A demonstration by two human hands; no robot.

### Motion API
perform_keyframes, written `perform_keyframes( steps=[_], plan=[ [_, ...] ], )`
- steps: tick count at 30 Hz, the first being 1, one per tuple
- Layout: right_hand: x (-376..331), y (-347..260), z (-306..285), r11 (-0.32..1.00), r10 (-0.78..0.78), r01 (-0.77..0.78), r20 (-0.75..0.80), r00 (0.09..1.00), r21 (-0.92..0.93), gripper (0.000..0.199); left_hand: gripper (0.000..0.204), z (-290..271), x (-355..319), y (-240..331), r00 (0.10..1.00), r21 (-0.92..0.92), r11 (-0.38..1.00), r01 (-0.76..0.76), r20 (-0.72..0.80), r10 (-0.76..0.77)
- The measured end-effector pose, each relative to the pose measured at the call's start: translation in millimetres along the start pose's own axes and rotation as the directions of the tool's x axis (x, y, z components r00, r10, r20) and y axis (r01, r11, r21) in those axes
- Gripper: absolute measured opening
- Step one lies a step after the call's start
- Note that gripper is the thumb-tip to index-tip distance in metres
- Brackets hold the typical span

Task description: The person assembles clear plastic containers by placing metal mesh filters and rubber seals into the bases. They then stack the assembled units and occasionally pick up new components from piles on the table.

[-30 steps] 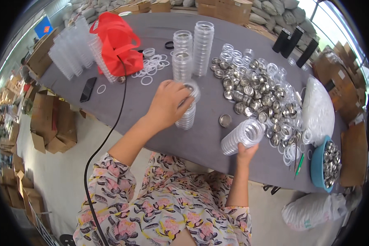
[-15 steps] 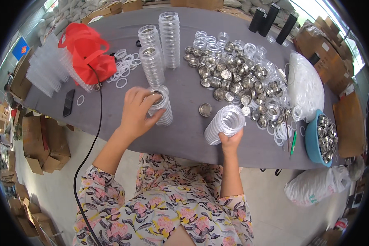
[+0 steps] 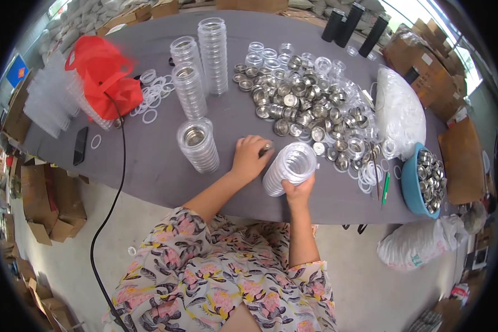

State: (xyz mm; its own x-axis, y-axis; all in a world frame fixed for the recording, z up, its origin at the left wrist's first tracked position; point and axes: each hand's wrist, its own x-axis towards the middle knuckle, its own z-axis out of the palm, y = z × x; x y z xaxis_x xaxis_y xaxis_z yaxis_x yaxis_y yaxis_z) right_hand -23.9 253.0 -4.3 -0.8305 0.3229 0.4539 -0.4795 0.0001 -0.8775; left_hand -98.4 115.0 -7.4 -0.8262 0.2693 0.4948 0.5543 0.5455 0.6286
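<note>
My left hand (image 3: 251, 159) is over the near middle of the table, its fingers closed on a small round metal cap (image 3: 266, 149) that is mostly hidden. My right hand (image 3: 299, 191) grips a tilted stack of clear plastic rings (image 3: 276, 178) from its right side, thumb near the top rim. Left of my left hand stands a short stack of clear plastic rings (image 3: 205, 157) with a metal cap (image 3: 194, 136) sitting inside its top ring. Beyond it rise taller clear stacks (image 3: 191, 97), (image 3: 213, 61). A heap of metal caps (image 3: 310, 99) lies to the right.
A blue basin (image 3: 412, 185) of metal caps is at the right edge, near a white plastic bag (image 3: 401, 113) and a green pen-like tool (image 3: 385, 191). At left are white rings (image 3: 150, 116), a red bag (image 3: 108, 83), a phone (image 3: 81, 146) and a black cable (image 3: 122, 160).
My left hand has left the short stack and moved right, closing on the metal cap that lay beside the held stack. My right hand keeps its grip; the view has shifted slightly.
</note>
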Motion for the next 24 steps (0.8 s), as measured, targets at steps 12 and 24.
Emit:
perform_keyframes(
  steps=[12, 24],
  plan=[
    [5, -8, 5, 0.999, -0.003, 0.002, 0.036, 0.999, 0.042, 0.083, 0.029, -88, 34, 94, 0.755, -0.084, 0.829, -0.553, 0.369, 0.542],
    [4, -9, 2, 0.999, 0.012, -0.011, 0.032, 0.999, -0.034, 0.075, 0.015, -89, 39, 124, 0.711, 0.163, 0.778, -0.607, 0.548, 0.440]
  ],
)
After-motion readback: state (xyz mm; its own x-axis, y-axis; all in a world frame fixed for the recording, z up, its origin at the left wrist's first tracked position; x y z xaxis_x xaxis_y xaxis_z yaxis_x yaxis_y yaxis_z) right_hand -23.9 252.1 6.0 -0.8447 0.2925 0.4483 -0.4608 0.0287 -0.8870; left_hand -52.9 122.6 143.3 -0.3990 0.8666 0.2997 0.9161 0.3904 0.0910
